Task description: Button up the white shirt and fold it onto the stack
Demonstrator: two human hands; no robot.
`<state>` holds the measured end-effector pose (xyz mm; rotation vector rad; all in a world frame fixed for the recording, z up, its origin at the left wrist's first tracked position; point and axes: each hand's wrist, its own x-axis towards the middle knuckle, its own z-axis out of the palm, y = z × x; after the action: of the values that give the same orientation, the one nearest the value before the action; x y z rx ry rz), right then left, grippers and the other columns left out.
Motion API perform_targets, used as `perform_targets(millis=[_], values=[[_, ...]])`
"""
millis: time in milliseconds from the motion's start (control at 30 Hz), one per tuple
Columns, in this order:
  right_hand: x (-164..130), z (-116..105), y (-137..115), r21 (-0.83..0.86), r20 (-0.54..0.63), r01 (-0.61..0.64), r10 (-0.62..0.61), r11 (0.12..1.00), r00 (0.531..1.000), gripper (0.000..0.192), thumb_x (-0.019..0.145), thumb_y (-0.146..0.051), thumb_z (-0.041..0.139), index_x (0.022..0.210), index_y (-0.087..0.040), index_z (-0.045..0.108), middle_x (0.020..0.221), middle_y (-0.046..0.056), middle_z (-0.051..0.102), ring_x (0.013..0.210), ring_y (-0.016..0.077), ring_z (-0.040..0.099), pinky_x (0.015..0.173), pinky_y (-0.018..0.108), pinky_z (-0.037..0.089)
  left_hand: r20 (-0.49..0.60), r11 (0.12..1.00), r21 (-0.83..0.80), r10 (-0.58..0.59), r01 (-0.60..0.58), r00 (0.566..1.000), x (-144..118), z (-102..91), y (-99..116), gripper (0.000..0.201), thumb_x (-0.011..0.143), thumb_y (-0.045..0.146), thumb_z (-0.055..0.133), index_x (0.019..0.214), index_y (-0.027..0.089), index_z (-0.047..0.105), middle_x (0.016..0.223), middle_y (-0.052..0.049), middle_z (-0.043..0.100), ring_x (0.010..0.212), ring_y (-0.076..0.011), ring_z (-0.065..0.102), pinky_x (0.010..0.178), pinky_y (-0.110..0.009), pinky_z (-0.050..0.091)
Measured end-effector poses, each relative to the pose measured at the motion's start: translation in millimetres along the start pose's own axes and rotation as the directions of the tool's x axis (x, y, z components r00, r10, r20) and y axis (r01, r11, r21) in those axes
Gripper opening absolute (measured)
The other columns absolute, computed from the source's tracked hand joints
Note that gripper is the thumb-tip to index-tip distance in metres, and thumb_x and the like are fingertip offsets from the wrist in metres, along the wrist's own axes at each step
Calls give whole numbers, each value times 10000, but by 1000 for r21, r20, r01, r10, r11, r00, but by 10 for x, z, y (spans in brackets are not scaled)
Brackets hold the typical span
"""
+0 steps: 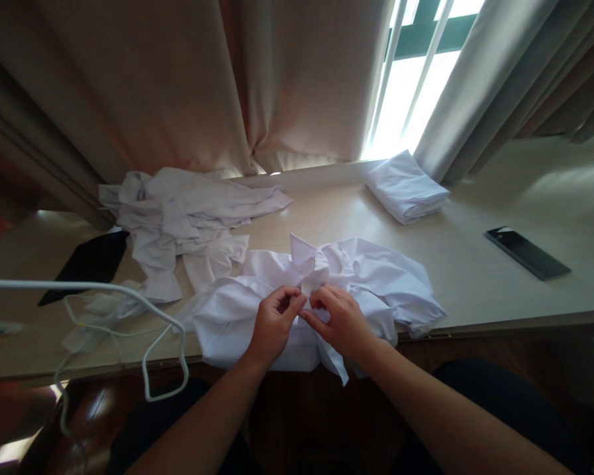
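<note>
A white collared shirt [376, 277] lies spread and rumpled at the front edge of the table, part of it hanging over. Its pointed collar stands up just beyond my hands. My left hand [276, 320] pinches the shirt's front edge below the collar between thumb and fingers. Close beside it, my right hand [337, 320] also grips the cloth with bent fingers and thumb. The fingertips of both hands almost meet. Any button between them is too small to make out.
Crumpled white clothing [178, 211] lies at the back left, near a black flat item [86, 267]. A folded white cloth [406, 188] rests by the window, and a phone [527, 253] lies right. A white cable [129, 288] loops in from the left. Curtains [301, 79] hang behind the table [468, 277].
</note>
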<state>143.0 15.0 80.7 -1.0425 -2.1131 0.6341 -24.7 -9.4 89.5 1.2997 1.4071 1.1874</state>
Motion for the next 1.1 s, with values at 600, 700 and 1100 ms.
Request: perform_targets(millis=[600,700,1100], values=[[74,-71,23,342,-51,-128,155,931,987,150,970,-242,539,859,-222,638,940,45,621,914,202,579,840,340,442,-105,955,283,129,-94,986,122,-221,-86,396,881,283,617,1271,220,594,961,-37,710,901,-178,672,869,-309,517],[98,-159,50,387,-55,-150,186,910,981,147,964,-251,555,868,-223,662,938,42,629,917,200,582,842,341,444,-115,878,470,164,-92,980,211,-368,-107,220,885,319,593,1036,205,704,947,-48,730,844,-194,663,795,-304,501],[93,-382,14,556,135,-374,363,743,922,230,921,-415,631,952,-202,712,604,-42,492,541,107,426,510,258,311,-169,914,405,40,33,985,327,-430,-90,266,962,378,451,850,186,597,788,-15,619,766,-172,558,708,-266,385]])
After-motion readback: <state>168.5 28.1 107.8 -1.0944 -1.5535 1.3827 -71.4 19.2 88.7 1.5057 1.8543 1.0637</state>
